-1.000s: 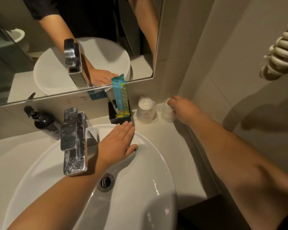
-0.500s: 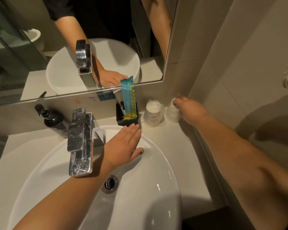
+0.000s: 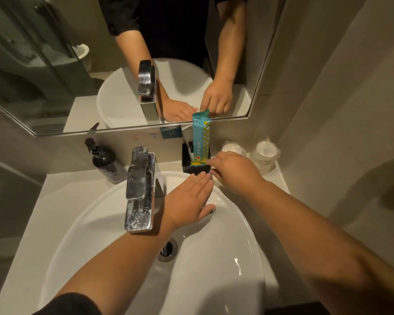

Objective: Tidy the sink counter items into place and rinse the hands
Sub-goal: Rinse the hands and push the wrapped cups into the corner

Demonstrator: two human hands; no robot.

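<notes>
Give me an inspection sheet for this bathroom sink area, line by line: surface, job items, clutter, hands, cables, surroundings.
Surface: pale stone counter carrying a white oval basin.
Job's things: teal and yellow sachet upright in a black square holder; two plastic-wrapped cups in the right corner.
Clutter: black pump bottle left of the chrome tap.
Hands: left hand flat on the basin rim; right hand at the holder, grip unclear.
Cables: nothing seen.
Surroundings: wall mirror, beige wall tiles.
</notes>
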